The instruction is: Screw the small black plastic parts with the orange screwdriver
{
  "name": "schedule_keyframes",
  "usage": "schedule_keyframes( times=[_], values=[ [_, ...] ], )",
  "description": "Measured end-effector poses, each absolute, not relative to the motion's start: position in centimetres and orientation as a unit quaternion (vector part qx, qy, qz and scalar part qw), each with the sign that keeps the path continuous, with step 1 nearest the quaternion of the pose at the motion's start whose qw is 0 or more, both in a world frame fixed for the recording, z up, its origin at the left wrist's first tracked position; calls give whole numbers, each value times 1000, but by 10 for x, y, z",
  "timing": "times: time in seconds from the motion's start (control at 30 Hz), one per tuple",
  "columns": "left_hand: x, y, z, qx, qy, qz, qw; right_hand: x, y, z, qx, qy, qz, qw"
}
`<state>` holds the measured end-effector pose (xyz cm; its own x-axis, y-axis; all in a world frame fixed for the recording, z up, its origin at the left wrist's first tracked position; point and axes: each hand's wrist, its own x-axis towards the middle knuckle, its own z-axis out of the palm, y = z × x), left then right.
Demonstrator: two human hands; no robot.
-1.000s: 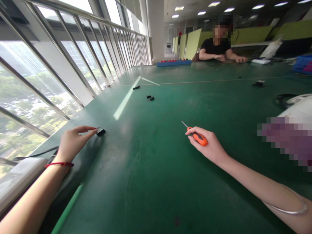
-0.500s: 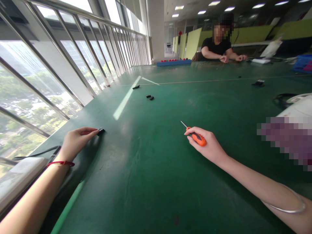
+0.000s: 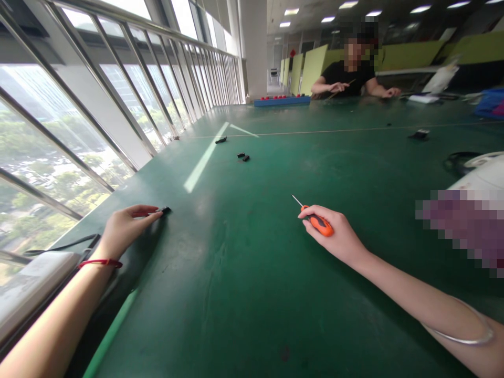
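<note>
At the left of the green table [image 3: 252,252], my left hand [image 3: 129,224] pinches a small black block-like part [image 3: 166,210] between thumb and fingers; its exact kind is too small to tell. My right hand [image 3: 334,233] is wrapped round the orange and black handle of a screwdriver [image 3: 321,224], to the right of the middle. The metal shaft points away and to the left, with nothing at its tip. Farther back lie two small black pieces [image 3: 243,157] side by side, and another black piece [image 3: 221,140] rests beyond them.
A metal railing [image 3: 149,79] lines the left side by the windows. A white box-like object [image 3: 35,283] is at the lower left. Across the table sits a person [image 3: 348,79] near a blue strip with red knobs [image 3: 281,101]. A white object [image 3: 482,176] lies at the right.
The black part in my left hand has turned, so its lighter top face no longer shows. My right hand keeps its place. The person opposite has raised one hand with a thin stick in it.
</note>
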<state>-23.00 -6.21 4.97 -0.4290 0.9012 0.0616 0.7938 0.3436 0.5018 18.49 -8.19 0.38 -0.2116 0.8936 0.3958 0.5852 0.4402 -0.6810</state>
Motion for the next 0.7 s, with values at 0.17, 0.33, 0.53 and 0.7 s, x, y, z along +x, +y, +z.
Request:
schedule_keyframes(
  times=[0.17,0.33,0.53,0.7],
  values=[
    [-234,-60,44,542,810,211,76,185,-82,4,-489,-754,198,391],
    [-223,-63,36,563,790,238,54,184,-83,4,-488,-755,193,394],
    [-154,-57,23,667,643,335,173,184,-83,6,-490,-745,208,402],
    [-66,-37,19,745,511,348,252,185,-87,10,-461,-739,203,448]
  ],
)
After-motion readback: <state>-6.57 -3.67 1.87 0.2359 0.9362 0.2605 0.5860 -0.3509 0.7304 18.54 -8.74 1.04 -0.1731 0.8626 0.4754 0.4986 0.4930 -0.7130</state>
